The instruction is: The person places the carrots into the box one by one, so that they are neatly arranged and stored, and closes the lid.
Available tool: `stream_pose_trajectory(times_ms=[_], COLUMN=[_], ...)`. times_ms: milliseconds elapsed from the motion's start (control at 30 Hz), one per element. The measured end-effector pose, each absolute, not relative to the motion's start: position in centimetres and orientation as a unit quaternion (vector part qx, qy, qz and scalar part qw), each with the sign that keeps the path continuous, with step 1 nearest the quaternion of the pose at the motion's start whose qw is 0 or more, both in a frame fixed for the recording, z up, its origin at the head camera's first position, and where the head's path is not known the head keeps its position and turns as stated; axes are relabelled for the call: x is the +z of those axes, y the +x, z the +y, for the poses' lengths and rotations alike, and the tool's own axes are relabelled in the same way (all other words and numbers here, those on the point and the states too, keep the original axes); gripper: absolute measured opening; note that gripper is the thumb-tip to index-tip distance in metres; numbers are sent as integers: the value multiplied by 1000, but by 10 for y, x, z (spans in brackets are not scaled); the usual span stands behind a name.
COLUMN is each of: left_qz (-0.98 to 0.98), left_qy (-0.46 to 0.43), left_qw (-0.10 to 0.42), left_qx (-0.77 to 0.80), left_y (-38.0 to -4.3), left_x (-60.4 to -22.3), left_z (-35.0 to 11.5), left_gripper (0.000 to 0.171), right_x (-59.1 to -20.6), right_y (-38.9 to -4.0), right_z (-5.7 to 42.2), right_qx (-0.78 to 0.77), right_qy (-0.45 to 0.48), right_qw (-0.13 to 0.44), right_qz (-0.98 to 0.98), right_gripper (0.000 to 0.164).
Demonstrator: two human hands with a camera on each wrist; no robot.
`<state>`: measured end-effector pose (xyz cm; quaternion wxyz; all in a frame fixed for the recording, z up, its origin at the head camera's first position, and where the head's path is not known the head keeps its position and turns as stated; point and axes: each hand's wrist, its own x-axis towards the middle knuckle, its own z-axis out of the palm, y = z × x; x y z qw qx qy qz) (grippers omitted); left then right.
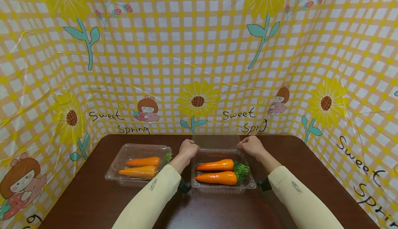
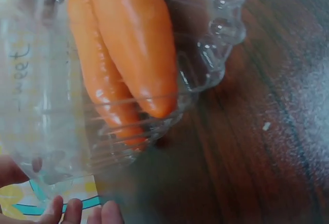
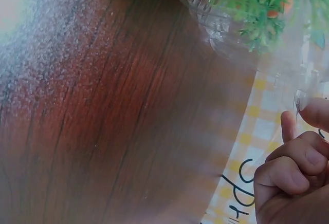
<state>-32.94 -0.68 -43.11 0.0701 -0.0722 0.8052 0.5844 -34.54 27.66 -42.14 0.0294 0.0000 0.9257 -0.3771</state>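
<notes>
A clear plastic clamshell container sits mid-table with its lid raised at the back. Inside lie two orange carrots, side by side, with green tops pointing right. At the lid's left side is my left hand; the left wrist view shows the lid corner between its thumb and fingers. My right hand pinches the lid's right corner between thumb and forefinger, its other fingers curled in the right wrist view.
Left of my left arm stands a second clear container, lid down, with carrots and some green inside. Both containers rest on a dark brown wooden table. A checked, sunflower-printed cloth hangs behind and at both sides.
</notes>
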Motion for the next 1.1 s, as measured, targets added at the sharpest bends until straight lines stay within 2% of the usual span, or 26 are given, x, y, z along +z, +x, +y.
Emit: stream_pose_trajectory(times_ms=[200,433,700,1100], left_qz=[807,790,791,840], left_qy=[-82,-72,-62,32], left_qw=[4,-45,-112,-159], left_qx=[585,607,599,517], left_y=[-330,-328,-324,-296], left_x=[-424,-414,-406,-395], left_z=[-7,-9,-13,-25], left_gripper=[35,33,16,11], right_x=[-411,-401,-393,-380], right_y=[-338,-332,-326,-305], right_z=[275,276,278,285], right_qx=[-384,-399,-413,-419], right_qy=[6,8,0,-27], right_qw=[23,35,18,-7], right_qz=[923,916,910,908], right_gripper=[30,33,38,36])
